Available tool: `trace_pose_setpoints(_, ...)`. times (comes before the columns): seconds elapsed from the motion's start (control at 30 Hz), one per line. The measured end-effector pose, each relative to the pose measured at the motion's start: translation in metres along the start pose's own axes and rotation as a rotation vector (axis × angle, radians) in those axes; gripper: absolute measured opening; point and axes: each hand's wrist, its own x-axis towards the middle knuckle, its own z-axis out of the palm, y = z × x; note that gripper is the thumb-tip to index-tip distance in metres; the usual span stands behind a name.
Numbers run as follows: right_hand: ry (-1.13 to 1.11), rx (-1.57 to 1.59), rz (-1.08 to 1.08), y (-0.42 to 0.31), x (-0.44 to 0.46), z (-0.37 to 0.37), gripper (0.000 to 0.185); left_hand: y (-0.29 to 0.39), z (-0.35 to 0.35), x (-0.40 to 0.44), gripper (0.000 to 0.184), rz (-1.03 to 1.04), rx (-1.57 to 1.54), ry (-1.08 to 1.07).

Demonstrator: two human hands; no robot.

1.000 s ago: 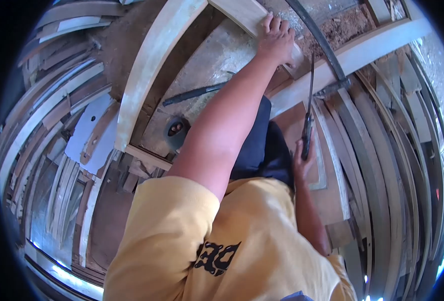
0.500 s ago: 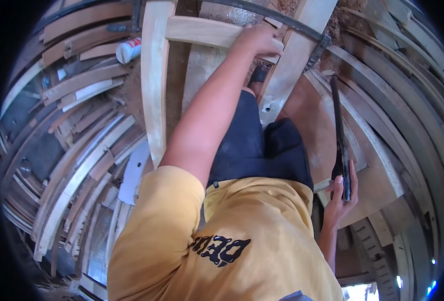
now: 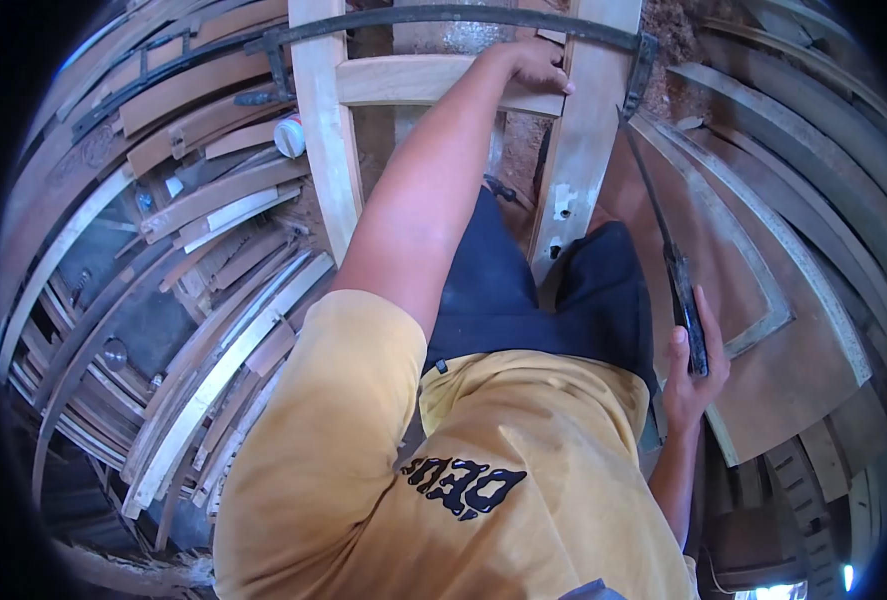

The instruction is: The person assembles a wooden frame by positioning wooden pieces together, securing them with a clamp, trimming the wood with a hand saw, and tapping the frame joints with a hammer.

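My left hand [image 3: 540,68] is curled over the right end of a pale wooden crosspiece [image 3: 408,80], where it meets the right rail [image 3: 591,130] of a wooden frame. Some of its fingers are hidden behind the wood. A dark bar clamp [image 3: 443,16] spans the frame just beyond this hand, with its jaws outside both rails. Low on the right, my right hand [image 3: 696,385] is closed around the black handle of a long thin-bladed tool [image 3: 681,285]. Its narrow blade points forward, the tip appearing near the right rail. The left rail [image 3: 323,130] runs parallel across the gap.
Curved-looking strips of wood [image 3: 228,330] lie piled on the left, near a white container [image 3: 289,137] with some red on it. Broad brown panels [image 3: 793,370] and long boards lie on the right. Sawdust [image 3: 668,90] covers the ground by the clamp's right jaw.
The view has shifted, bringing more of the clamp into sight. The blade in my right hand now slants further left, its tip closer to the right rail. My left hand stays at the joint.
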Motion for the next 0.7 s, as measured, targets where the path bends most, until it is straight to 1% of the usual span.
trace_pose_setpoints(0.07, 0.001, 0.043, -0.025, -0.002, 0.002, 0.008, 0.048, -0.001, 0.005, -0.002, 0.077, -0.006, -0.004, 0.009)
trace_pose_setpoints(0.1, 0.006, 0.082, -0.053, -0.003, 0.003, 0.012, 0.048, -0.002, 0.007, -0.002, 0.074, 0.005, 0.037, 0.051)
trace_pose_setpoints(0.17, -0.043, 0.054, -0.025, -0.011, 0.004, 0.010, 0.048, -0.008, 0.013, -0.001, 0.072, 0.009, 0.078, 0.095)
trace_pose_setpoints(0.2, -0.090, 0.021, 0.005, -0.015, 0.005, 0.008, 0.048, -0.014, 0.015, 0.001, 0.068, 0.045, -0.132, 0.167)
trace_pose_setpoints(0.27, -0.096, 0.028, 0.039, -0.023, 0.008, 0.011, 0.046, -0.023, 0.018, 0.000, 0.065, 0.082, -0.349, 0.240)
trace_pose_setpoints(0.33, -0.112, 0.029, 0.078, -0.027, 0.015, 0.019, 0.045, -0.017, 0.009, -0.036, 0.060, -0.064, -0.230, 0.407)
trace_pose_setpoints(0.37, -0.017, -0.057, -0.161, -0.027, 0.028, 0.029, 0.042, -0.028, 0.017, -0.042, 0.046, -0.182, -0.074, 0.563)
trace_pose_setpoints(0.4, 0.078, -0.142, -0.399, -0.028, 0.040, 0.039, 0.040, -0.033, 0.024, -0.053, 0.046, -0.187, -0.082, 0.565)
trace_pose_setpoints(0.43, 0.070, -0.148, -0.401, -0.034, 0.050, 0.048, 0.040, -0.039, 0.032, -0.065, 0.043, -0.172, 0.078, 0.865)
trace_pose_setpoints(0.47, 0.071, -0.104, -0.347, -0.043, 0.060, 0.057, 0.038, -0.045, 0.037, -0.072, 0.040, -0.156, 0.244, 1.164)
trace_pose_setpoints(0.5, 0.069, -0.062, -0.292, -0.050, 0.068, 0.063, 0.036, -0.055, 0.043, -0.074, 0.040, -0.165, 0.233, 1.166)
trace_pose_setpoints(0.53, 0.061, -0.072, -0.295, -0.056, 0.075, 0.067, 0.036, -0.066, 0.047, -0.074, 0.034, -0.130, 0.359, 1.246)
trace_pose_setpoints(0.57, 0.031, -0.064, -0.223, -0.062, 0.083, 0.071, 0.034, -0.072, 0.046, -0.074, 0.030, -0.095, 0.487, 1.324)
trace_pose_setpoints(0.6, 0.004, -0.057, -0.150, -0.067, 0.089, 0.075, 0.033, -0.075, 0.046, -0.071, 0.030, -0.101, 0.477, 1.330)
trace_pose_setpoints(0.63, 0.000, -0.070, -0.154, -0.070, 0.093, 0.078, 0.033, -0.077, 0.048, -0.067, 0.026, -0.114, 0.446, 1.327)
trace_pose_setpoints(0.67, -0.011, -0.056, -0.087, -0.072, 0.096, 0.080, 0.033, -0.076, 0.049, -0.066, 0.022, -0.130, 0.412, 1.319)
trace_pose_setpoints(0.7, -0.020, -0.057, -0.054, -0.074, 0.098, 0.080, 0.033, -0.074, 0.052, -0.067, 0.022, -0.141, 0.394, 1.318)
